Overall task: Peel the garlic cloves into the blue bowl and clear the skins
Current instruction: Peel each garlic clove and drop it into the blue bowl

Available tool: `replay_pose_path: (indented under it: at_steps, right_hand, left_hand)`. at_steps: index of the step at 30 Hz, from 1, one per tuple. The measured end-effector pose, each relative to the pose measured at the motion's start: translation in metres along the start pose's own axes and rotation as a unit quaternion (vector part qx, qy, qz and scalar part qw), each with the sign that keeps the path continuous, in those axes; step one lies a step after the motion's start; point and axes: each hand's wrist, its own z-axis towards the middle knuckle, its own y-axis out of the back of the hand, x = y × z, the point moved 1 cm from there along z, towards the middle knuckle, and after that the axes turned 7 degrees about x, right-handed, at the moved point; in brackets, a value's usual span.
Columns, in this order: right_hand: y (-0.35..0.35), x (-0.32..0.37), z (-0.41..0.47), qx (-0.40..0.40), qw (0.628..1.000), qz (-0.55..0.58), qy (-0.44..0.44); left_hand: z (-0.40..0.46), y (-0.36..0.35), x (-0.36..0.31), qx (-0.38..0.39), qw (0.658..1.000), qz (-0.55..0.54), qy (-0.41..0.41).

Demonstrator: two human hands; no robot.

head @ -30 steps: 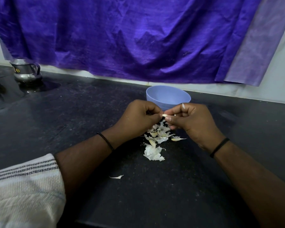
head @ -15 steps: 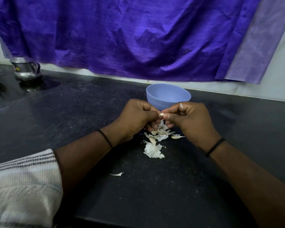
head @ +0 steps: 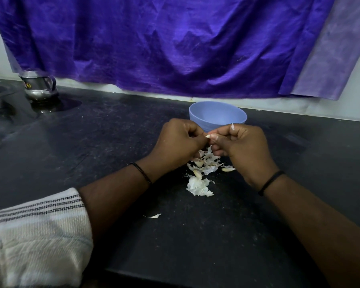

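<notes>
Near the back left corner of the black stone counter (head: pixel 91 146) stands a small steel jug (head: pixel 38 86). At mid-counter the left hand (head: pixel 179 140) and right hand (head: pixel 244 145) meet, fingertips curled and pinching one small pale garlic clove (head: pixel 207 136) between them. The clove lies crosswise from hand to hand, directly before the round blue plastic bowl (head: pixel 217 115), which sits toward the back edge. The torn white papery skins (head: pixel 202 173) lie beneath the hands.

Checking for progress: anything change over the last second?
Almost nothing. Left hand and right hand keep pinching the garlic clove between them, in front of the blue bowl. The skins pile looks unchanged; nothing let go.
</notes>
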Motion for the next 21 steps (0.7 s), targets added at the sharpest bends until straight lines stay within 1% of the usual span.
replay_pose_path:
  at_steps: [4,8,12,16,19,21]
  right_hand:
    - [-0.0008,0.0006,0.0013,0.017,0.999,0.031,-0.005]
    - [-0.0012,0.0007,0.0003,0.014,1.0,0.01,0.005]
    - [-0.0019,0.0009,-0.0001,0.009,1.0,0.007,0.014]
    - [-0.0033,0.0005,-0.0012,0.008,0.999,0.031,0.009]
    - [-0.0039,0.0012,-0.0012,0.008,0.998,0.066,0.006]
    - [-0.0036,0.0028,0.001,0.001,0.994,0.112,0.001]
  left_hand:
    - [0.0025,0.0035,0.0008,-0.003,1.0,0.018,-0.017]
    - [0.0032,0.0059,0.0029,-0.005,0.999,0.039,-0.03]
    - [0.0041,0.006,0.0035,-0.004,0.999,0.037,-0.029]
    - [0.0045,0.0063,0.0029,-0.006,1.0,0.006,-0.016]
    - [0.004,0.0049,0.0029,-0.005,0.998,-0.054,0.012]
    - [0.0048,0.0042,0.0035,0.003,0.995,-0.09,0.036]
